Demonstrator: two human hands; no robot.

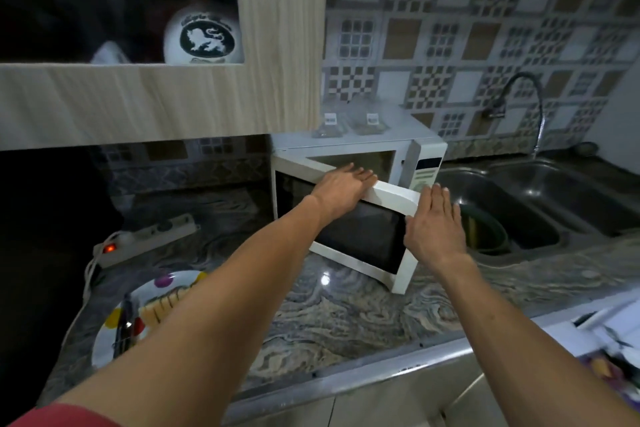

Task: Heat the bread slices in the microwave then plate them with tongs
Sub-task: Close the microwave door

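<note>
On marbled counter (346, 315), white microwave (398, 142) at 12 o'clock with door (360, 236) half-open, left hand (343, 184) flat on its top edge, right hand (434, 225) flat against its face, both released; plate (104, 340) with bread slices (162, 307) and tongs (124, 322) at 8 o'clock.

Both forearms are bare from the lower edge of the picture up to the wrists. The left hand (343, 189) and the right hand (434, 229) wear no gloves, rings or watch. At the bottom left corner a red sleeve (65, 416) covers the upper part of the left arm; its fabric looks plain, without print.
</note>
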